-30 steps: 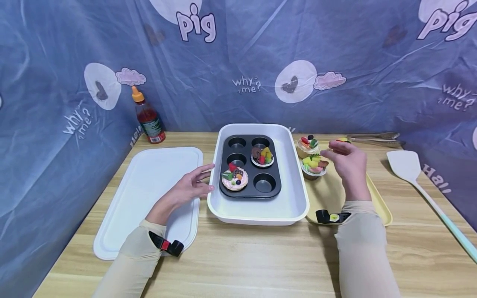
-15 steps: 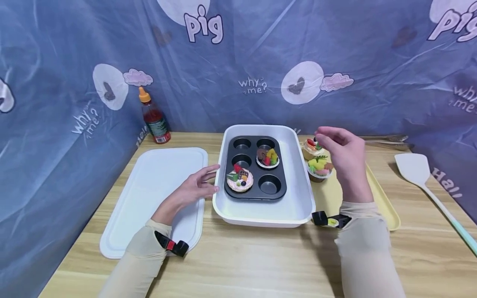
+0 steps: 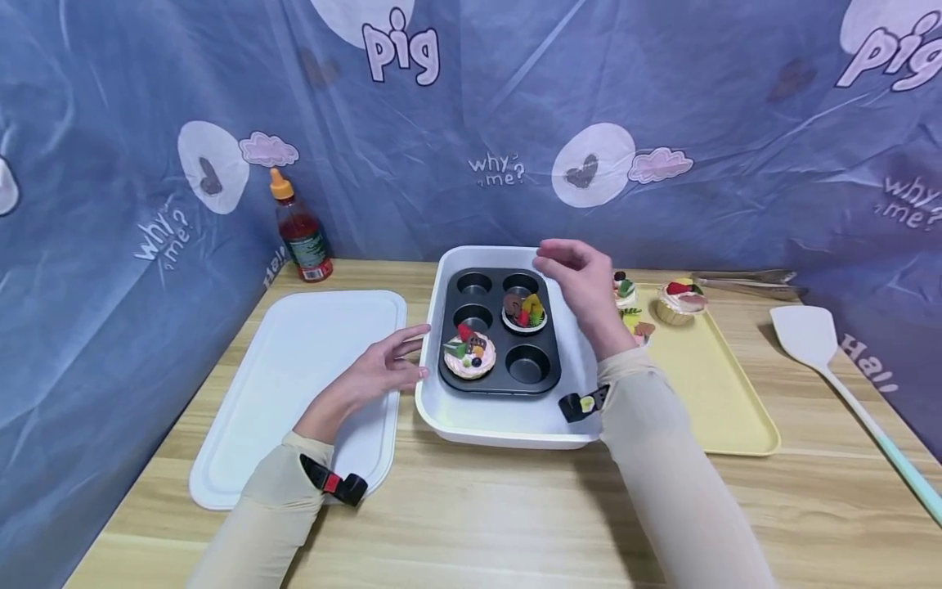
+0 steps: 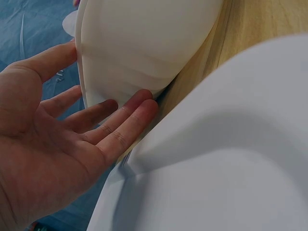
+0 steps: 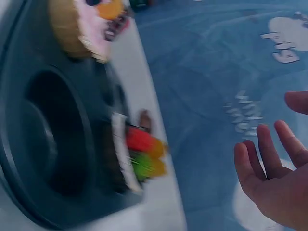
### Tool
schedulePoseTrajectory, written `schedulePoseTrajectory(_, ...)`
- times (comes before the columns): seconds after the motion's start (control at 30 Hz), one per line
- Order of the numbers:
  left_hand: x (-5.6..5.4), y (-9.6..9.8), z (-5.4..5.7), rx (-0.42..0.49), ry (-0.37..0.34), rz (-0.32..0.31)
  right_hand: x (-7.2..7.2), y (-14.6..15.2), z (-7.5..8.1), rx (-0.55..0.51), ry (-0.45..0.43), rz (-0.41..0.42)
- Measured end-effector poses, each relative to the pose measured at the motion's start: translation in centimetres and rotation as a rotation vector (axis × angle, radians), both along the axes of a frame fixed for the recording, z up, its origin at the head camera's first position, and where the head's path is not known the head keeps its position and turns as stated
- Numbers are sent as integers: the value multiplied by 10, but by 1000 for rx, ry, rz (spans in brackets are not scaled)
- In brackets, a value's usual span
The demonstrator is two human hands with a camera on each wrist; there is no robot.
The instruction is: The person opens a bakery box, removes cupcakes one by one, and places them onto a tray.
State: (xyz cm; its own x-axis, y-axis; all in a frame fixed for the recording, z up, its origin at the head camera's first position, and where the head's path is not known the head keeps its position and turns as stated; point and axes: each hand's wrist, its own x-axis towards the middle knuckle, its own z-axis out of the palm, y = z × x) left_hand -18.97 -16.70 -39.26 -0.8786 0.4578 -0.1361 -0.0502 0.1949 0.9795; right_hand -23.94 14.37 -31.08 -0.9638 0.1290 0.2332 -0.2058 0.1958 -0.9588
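My left hand (image 3: 375, 372), fingers loosely extended, touches the outer left side of a deep white tray (image 3: 508, 440). The left wrist view shows its thumb at the rim and its fingers along the wall. My right hand (image 3: 577, 286) is raised over the tray's back right part, nothing between its spread fingers (image 5: 269, 159). Inside the tray lies a dark muffin tin (image 3: 500, 339). One of its cups holds a chocolate-and-fruit cupcake (image 3: 524, 312); a pink-cream cupcake (image 3: 469, 357) sits in the front left cup.
A yellow tray (image 3: 721, 401) on the right carries several cupcakes (image 3: 680, 303), some partly behind the right arm. Beyond lie metal tongs (image 3: 746, 282) and a white spatula (image 3: 805, 331). A white lid-like board (image 3: 294, 393) lies left; a sauce bottle (image 3: 303, 237) stands behind it.
My right hand has swung left from above the yellow tray to above the white tray, uncovering a cupcake at the back of the yellow tray. The left hand stays at the white tray.
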Motion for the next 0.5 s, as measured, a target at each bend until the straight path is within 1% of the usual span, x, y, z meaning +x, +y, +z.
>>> schedulePoseTrajectory(0.1,1,1,0,2,0,-3,-6,-5,-14,-24,-76,30)
schedulePoseTrajectory(0.17,1,1,-1,2,-1,-5,-7,-6,-21,-19,-103,37)
schedulePoseTrajectory(0.33,2,0,-1,-4,0,-4,-9,-8,-30,65,-133,70)
schedulePoseTrajectory(0.5,-1,-1,-1,2,4,-6,-11,-10,-38,133,-209,95)
